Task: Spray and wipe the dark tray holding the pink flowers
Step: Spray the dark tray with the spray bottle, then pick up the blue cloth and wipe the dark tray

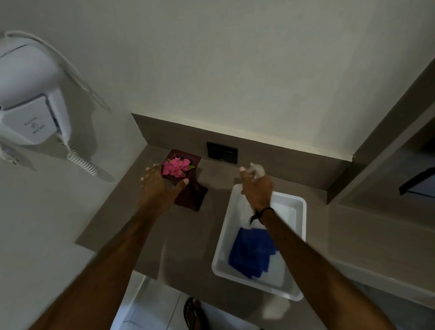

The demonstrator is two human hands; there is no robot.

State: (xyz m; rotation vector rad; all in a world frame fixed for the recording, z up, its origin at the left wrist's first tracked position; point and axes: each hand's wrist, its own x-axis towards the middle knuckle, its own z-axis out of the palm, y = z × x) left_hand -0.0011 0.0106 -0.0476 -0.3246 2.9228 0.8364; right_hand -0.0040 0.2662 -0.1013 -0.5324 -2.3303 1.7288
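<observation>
The dark brown tray lies on the grey counter near the back wall, and a bunch of pink flowers rests at its far end. My left hand is spread over the tray's near left part, thumb on its surface, fingers beside the flowers. My right hand is closed around a whitish spray bottle, of which only the top shows above my fingers. It hovers over the far end of a white tub. A blue cloth lies folded in that tub.
A black wall socket sits behind the tray. A white wall-mounted hair dryer with a coiled cord hangs at the left. A raised ledge runs along the right. Below the counter edge, a sandalled foot stands on the tiled floor.
</observation>
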